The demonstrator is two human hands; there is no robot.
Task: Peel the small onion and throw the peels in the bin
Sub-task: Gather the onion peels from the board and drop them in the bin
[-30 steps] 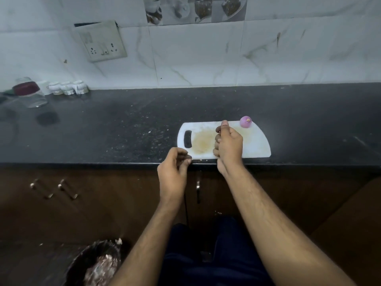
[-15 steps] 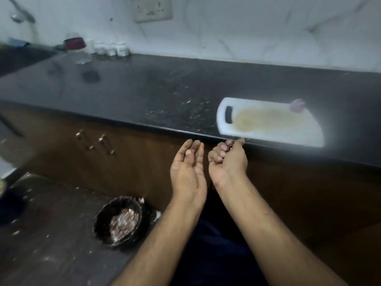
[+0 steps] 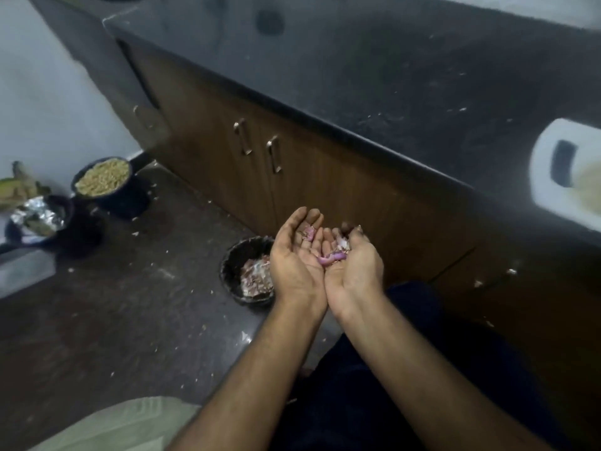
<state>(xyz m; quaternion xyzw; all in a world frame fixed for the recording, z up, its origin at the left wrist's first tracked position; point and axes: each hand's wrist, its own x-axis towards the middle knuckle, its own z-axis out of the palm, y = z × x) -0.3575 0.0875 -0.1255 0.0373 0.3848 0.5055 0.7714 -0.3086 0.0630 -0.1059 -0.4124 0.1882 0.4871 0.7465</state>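
Both of my hands are held palm up, side by side, just right of and above the black bin (image 3: 231,258) on the floor. My left hand (image 3: 297,255) is flat and open with a few pink onion peels (image 3: 307,232) lying on its fingers. My right hand (image 3: 353,265) is cupped, its fingers curled over more pink and white peels (image 3: 335,253). The bin holds earlier peels and scraps. The white cutting board (image 3: 543,187) lies on the dark counter at the right edge. The onion is out of view.
Brown cabinet doors with metal handles (image 3: 273,154) stand behind my hands under the black counter (image 3: 374,76). On the floor at left stand a dark bowl of grains (image 3: 102,177) and a foil-lined container (image 3: 39,216). Small scraps litter the dark floor.
My view has swung down and left from the counter to the floor. Both hands have left the board's edge, turned palm up with the peels and come close to the bin.
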